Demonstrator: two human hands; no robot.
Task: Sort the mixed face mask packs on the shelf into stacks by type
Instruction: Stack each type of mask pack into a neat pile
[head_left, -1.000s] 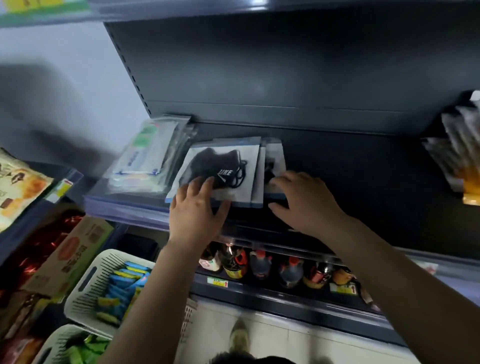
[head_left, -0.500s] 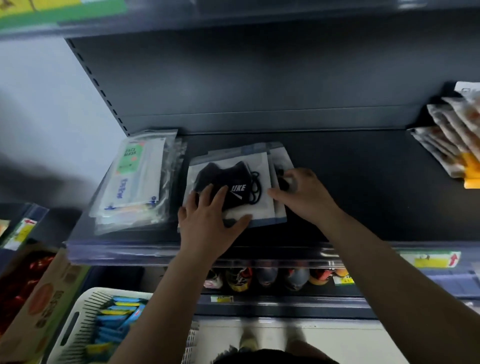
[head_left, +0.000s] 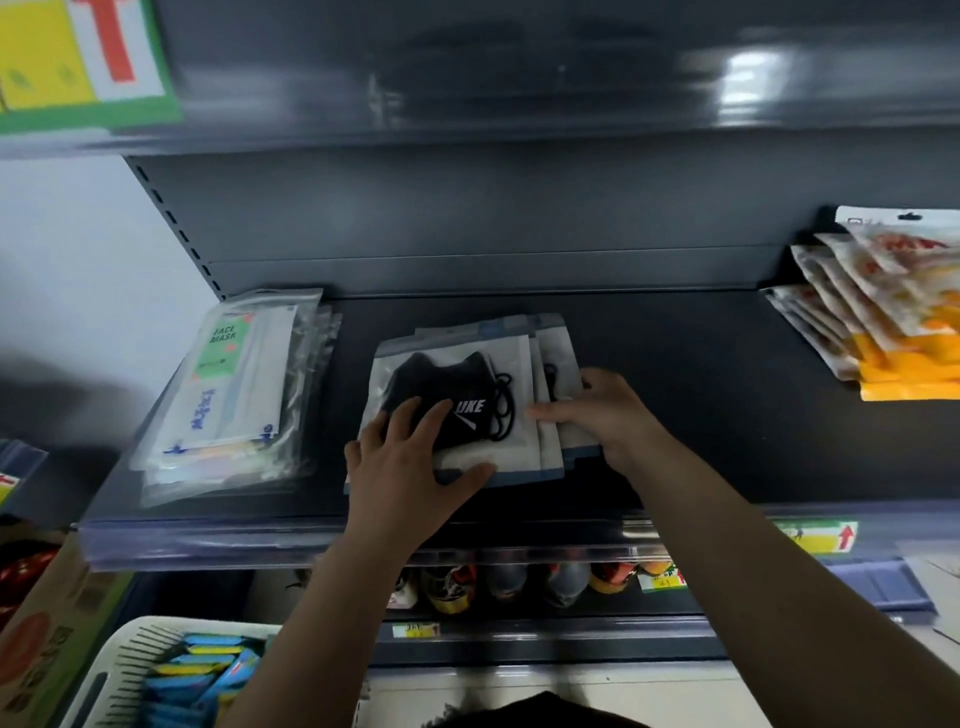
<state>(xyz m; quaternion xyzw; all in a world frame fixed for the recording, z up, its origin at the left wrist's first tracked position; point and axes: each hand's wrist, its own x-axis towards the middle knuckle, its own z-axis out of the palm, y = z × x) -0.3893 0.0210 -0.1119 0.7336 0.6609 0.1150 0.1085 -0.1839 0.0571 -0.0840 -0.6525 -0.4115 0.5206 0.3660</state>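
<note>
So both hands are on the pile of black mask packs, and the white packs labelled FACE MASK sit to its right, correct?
Not quite. The head view shows the white FACE MASK packs left of the black mask packs; the left hand and right hand do rest on that pile.
</note>
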